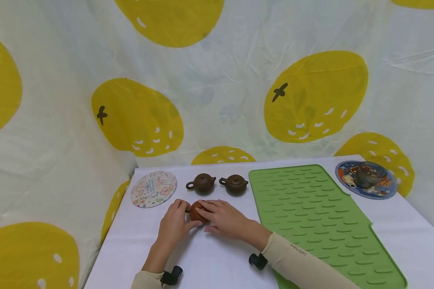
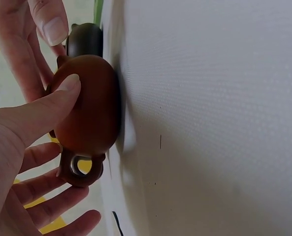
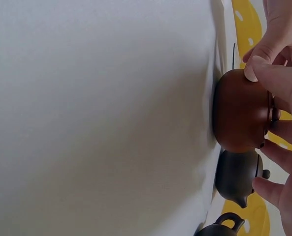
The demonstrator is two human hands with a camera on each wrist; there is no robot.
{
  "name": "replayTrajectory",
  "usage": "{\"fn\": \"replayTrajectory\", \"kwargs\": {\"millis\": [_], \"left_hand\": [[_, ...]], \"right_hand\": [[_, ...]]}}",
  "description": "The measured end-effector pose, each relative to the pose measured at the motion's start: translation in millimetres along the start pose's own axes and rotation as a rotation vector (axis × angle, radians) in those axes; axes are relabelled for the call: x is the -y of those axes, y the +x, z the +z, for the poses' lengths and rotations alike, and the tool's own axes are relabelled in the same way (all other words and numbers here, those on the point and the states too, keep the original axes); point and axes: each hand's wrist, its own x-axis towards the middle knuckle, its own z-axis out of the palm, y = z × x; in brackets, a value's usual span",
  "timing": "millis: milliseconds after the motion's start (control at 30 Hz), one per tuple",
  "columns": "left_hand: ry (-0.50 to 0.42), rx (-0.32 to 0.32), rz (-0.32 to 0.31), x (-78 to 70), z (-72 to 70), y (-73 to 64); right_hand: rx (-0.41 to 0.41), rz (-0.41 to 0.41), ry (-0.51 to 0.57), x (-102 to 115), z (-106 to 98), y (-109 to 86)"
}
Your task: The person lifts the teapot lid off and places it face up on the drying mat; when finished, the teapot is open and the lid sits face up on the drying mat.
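A reddish-brown teapot [image 1: 198,213] sits on the white cloth between both hands. My left hand [image 1: 173,224] holds it from the handle side, thumb on the near side of its body. Fingers of that hand spread around the handle [image 2: 81,169] in the left wrist view. My right hand [image 1: 226,218] reaches over the teapot's top, fingers fairly straight and thumb stretched out; the hand partly hides the lid. Behind stand two dark brown teapots, one [image 1: 203,184] with its handle to the left and another [image 1: 235,184] beside it, handle also leftward.
A round patterned mat [image 1: 154,189] lies at the back left. To the right is a green ridged mat [image 1: 311,216]. At the far right, a dark translucent vessel [image 1: 369,175] stands on a round blue mat [image 1: 387,192]. Fruit-printed cloth hangs behind the table.
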Motion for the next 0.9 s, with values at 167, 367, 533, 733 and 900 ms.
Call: {"fn": "replayTrajectory", "kwargs": {"millis": [167, 367, 533, 733, 900], "left_hand": [[0.004, -0.004, 0.006, 0.5, -0.9, -0.5], [-0.006, -0.005, 0.008, 0.1, -1.4, -0.4], [-0.014, 0.006, -0.005, 0.6, -2.3, 0.5], [-0.037, 0.007, -0.007, 2.0, -0.2, 0.9], [-0.048, 0.0, 0.0, 3.5, 0.9, -0.2]], "right_hand": [[-0.014, -0.008, 0.033, -2, -6, 0.0], [-0.15, -0.019, 0.117, -5, -28, -6.8], [-0.261, -0.026, 0.106, -15, -44, -19.0], [-0.451, -0.047, 0.071, -30, -59, -49.9], [-0.544, -0.023, 0.052, -42, -54, -88.9]]}}
